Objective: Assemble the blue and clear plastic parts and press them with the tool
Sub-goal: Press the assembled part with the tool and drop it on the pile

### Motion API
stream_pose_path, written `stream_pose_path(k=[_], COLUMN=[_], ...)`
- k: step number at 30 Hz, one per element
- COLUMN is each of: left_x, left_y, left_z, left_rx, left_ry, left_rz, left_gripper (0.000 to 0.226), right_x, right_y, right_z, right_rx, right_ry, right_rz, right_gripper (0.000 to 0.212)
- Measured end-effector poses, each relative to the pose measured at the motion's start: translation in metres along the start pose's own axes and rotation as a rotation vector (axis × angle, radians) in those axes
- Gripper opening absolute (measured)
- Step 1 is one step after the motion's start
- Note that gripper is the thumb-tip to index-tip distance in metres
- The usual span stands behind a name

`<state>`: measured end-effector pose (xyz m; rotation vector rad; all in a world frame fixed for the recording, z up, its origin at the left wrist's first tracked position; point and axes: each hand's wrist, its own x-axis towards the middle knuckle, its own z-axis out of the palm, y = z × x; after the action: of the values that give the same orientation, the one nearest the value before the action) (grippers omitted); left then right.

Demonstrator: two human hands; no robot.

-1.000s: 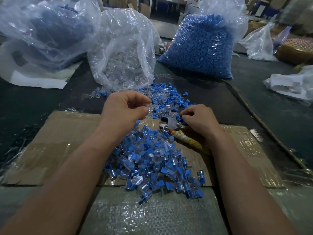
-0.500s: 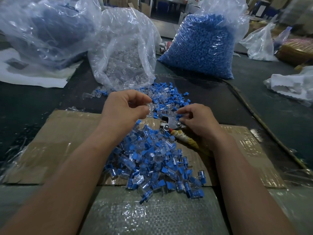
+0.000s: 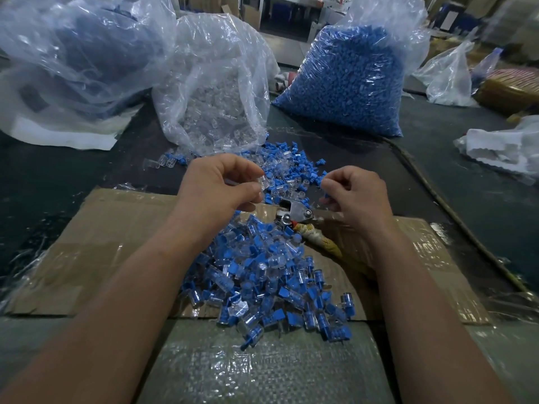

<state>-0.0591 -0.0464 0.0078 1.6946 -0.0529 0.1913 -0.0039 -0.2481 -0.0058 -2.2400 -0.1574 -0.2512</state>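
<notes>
One left hand (image 3: 215,188), one right hand (image 3: 358,196), one tool (image 3: 297,212), one clear-parts bag (image 3: 215,91), one blue-parts bag (image 3: 344,83)

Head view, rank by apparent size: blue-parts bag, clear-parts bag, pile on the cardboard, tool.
1-2. Blue-parts bag, clear-parts bag: look alike, tied.
3. Pile on the cardboard: comparable in frame but nearer the camera, so unsure.
4. Tool: clearly smallest.

Factory workbench: bulk bags of parts (image 3: 344,80)

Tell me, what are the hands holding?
Left hand pinches a clear plastic part by its end; right hand seems to pinch a blue part, mostly hidden.
</notes>
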Motion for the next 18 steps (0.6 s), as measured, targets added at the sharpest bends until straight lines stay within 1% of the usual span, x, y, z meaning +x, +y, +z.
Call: stream_pose_path(k=[3,6,8,10,15,18], left_x=[-0.001,-0.002,-0.002,-0.002,-0.002,-0.002], left_y=[0.001,0.003,0.003,0.004,0.004,0.004], left_z=[0.001,0.002,0.003,0.005,0.006,0.007], left_rx=[-0.043,-0.051,-0.042,-0.035,-0.047,-0.042], left_ry=[-0.016,-0.043,-0.051,-0.048,-0.015,-0.029], left_rz=[-0.014,-0.009,-0.007,-0.008,-0.020,-0.013], left_gripper=[0.024,0.023,0.023,0.023,0.020,0.020], right_x=[-0.007,-0.016,-0.022,-0.027,-0.037,-0.039], right_y=[-0.012,-0.023,-0.030,-0.036,-0.050,-0.052], right_z=[0.001,0.006,0.009,0.012,0.016,0.021], right_rx=[0.152,0.257,0.270,0.271,0.358,0.344], right_ry=[0.019,-0.020,-0.057,-0.080,-0.089,-0.080], right_rz=[-0.021,-0.067,-0.104,-0.139,-0.205,-0.219], right_gripper=[0.018,0.025,0.033,0.037,0.031,0.028])
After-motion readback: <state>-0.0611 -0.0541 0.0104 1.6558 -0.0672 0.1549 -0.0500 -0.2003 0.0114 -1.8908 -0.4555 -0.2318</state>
